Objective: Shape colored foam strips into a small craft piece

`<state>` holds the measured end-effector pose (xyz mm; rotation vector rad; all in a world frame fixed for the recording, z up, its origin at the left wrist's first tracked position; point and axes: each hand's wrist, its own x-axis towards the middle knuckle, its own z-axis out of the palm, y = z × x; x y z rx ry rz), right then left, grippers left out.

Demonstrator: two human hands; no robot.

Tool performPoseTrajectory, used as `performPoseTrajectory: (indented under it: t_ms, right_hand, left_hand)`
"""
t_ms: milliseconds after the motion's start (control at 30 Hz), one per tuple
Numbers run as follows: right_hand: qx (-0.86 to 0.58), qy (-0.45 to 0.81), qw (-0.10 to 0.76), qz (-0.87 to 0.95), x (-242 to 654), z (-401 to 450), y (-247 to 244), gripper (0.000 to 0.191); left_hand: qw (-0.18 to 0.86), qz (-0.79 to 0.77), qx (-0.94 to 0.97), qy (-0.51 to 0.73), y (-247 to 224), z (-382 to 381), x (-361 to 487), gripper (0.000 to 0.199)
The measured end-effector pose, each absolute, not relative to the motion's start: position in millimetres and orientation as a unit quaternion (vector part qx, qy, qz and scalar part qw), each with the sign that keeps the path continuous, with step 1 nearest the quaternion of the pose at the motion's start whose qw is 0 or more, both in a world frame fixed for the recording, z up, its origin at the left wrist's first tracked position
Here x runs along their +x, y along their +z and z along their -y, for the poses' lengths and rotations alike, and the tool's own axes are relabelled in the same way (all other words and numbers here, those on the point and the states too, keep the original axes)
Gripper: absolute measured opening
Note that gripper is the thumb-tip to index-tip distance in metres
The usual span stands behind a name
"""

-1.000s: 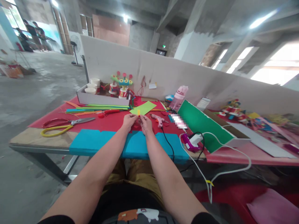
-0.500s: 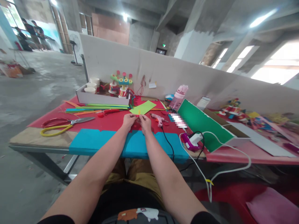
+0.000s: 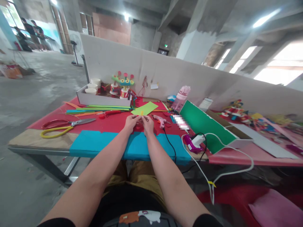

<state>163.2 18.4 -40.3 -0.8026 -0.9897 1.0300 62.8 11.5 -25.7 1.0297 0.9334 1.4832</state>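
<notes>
My left hand (image 3: 131,123) and my right hand (image 3: 148,124) meet over the red table covering, fingers pinched together. Between their fingertips a small yellow-orange strip (image 3: 142,113) sticks up; its lower part is hidden by the fingers. Just beyond it lies a light green paper sheet (image 3: 148,108). A pink hot glue gun (image 3: 161,121) rests close to my right hand, its black cord running toward the table's front edge. Blue paper (image 3: 94,143) spreads under my forearms along that edge.
To the left lie large scissors (image 3: 68,125) and several coloured paper strips (image 3: 106,107). Behind them, a white box (image 3: 104,100) holds cups and paper crafts. On the right stand a purple power strip (image 3: 193,145), a green panel (image 3: 205,126) and a pink bottle (image 3: 181,97).
Both hands stay almost in place, with only a slight shift of the fingers around the yellow-orange strip. Nothing else has visibly moved.
</notes>
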Motion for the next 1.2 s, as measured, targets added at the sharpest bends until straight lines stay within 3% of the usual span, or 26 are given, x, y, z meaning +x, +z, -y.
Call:
performPoseTrajectory:
  t_ms: [433,1200]
  right_hand:
    - [-0.333,0.548,0.639,0.425,160.1,-13.8,-33.2,0.031]
    - [-0.355,0.514,0.665,0.409,161.6,-13.0,-33.7,0.022]
  left_hand:
    - [0.464,-0.429,0.439,0.638,-26.3,-11.1,60.4,0.028]
    - [0.468,-0.42,0.466,0.622,-28.2,-13.3,62.3,0.024]
